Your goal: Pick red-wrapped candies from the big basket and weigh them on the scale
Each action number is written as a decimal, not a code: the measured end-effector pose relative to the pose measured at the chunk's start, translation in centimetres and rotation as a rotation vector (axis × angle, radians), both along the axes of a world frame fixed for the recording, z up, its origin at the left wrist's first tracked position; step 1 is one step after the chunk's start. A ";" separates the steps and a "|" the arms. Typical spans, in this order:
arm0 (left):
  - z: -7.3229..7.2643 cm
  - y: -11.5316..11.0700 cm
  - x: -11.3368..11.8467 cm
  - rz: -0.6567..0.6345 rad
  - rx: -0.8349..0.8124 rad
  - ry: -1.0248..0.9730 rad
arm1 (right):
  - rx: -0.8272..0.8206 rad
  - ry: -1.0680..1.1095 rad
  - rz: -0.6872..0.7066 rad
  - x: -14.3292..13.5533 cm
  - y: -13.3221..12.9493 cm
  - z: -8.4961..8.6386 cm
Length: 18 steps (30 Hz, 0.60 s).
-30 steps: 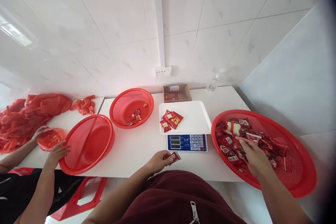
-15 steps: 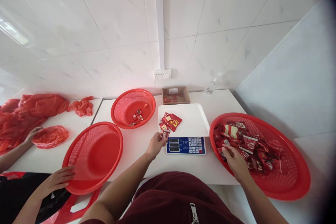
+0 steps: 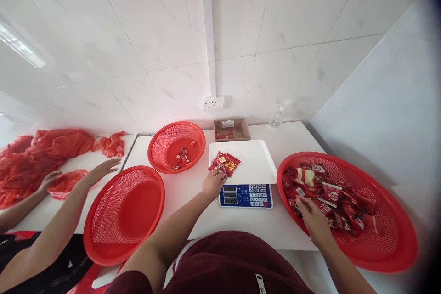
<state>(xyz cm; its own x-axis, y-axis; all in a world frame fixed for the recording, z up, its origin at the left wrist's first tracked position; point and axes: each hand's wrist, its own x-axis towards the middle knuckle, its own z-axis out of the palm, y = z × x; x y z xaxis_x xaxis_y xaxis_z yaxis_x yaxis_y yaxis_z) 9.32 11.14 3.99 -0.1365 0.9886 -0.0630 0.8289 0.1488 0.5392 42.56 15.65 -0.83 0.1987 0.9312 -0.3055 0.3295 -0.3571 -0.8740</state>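
Observation:
My left hand (image 3: 212,185) is over the left edge of the scale's white tray (image 3: 253,163), its fingers closed on a small red snack packet (image 3: 222,171). That packet touches a few other red packets (image 3: 231,161) lying on the tray. Below the tray shows the scale's blue keypad panel (image 3: 245,195). On the right, my right hand (image 3: 313,218) reaches over the near rim of a large red basket (image 3: 389,211) among many wrapped snacks (image 3: 332,193). Its fingers are bent together, and what they hold, if anything, is hidden.
A red basket (image 3: 158,147) with several small packets stands at the back left, an empty-looking red basket (image 3: 90,220) nearer. Behind the scale are a cardboard box (image 3: 244,134) and a clear bottle (image 3: 276,118). A co-worker's hands (image 3: 99,172) are near red plastic bags (image 3: 62,144).
My left hand has brought its packet up and onto the pile on the tray. My right hand stays in the basket. The co-worker's hand has left the near basket's rim toward the bags.

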 end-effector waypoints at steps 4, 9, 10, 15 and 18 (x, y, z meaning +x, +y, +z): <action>-1.3 -1.0 -0.4 -0.015 0.067 0.003 | -0.007 -0.008 -0.010 -0.1 -0.1 0.4; -1.7 -4.2 -5.2 0.164 0.289 0.103 | 0.024 0.006 -0.007 -0.1 -0.2 0.3; -1.3 -5.0 -6.9 0.237 0.313 0.149 | 0.025 0.008 -0.006 -0.1 -0.2 0.2; 2.9 -10.0 -15.7 0.485 -0.008 0.532 | 0.014 -0.005 0.006 0.1 -0.2 -0.1; 4.5 -12.8 -18.8 0.509 -0.310 0.636 | 0.027 -0.025 0.013 0.2 -0.2 -0.2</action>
<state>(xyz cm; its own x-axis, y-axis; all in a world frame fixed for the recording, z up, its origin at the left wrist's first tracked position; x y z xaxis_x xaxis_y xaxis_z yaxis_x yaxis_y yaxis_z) -9.52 -1.62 8.53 -0.6582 0.7485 -0.0809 0.7515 0.6468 -0.1299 42.72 15.49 -1.07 0.1938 0.9415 -0.2755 0.3559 -0.3292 -0.8746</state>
